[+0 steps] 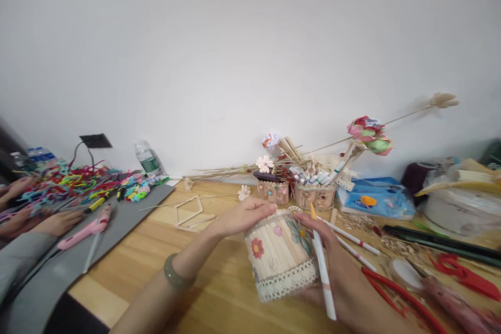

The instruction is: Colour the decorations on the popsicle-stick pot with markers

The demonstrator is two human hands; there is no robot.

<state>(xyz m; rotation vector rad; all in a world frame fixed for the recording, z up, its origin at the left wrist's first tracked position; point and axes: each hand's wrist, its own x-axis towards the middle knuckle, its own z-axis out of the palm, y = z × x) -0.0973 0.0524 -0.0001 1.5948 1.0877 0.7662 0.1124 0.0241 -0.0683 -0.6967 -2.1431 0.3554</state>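
Note:
My left hand (242, 216) rests on the top rim of a popsicle-stick pot (279, 255), fingers curled over its edge. The pot has flower and heart stickers and a lace band round its base. My right hand (340, 271) cradles the pot from the right and below, and also holds a white marker (323, 266) with an orange tip pointing up. A green bangle (178, 276) sits on my left wrist.
Behind stand two decorated pots (293, 190) full of markers and sticks, with paper flowers (370, 135) on stems. Red scissors (465, 271), a tape roll (407, 271) and a blue pack (376, 198) lie right. A pink glue gun (88, 229), pipe cleaners (78, 180), a bottle (148, 159) and another person's hands (55, 222) lie left.

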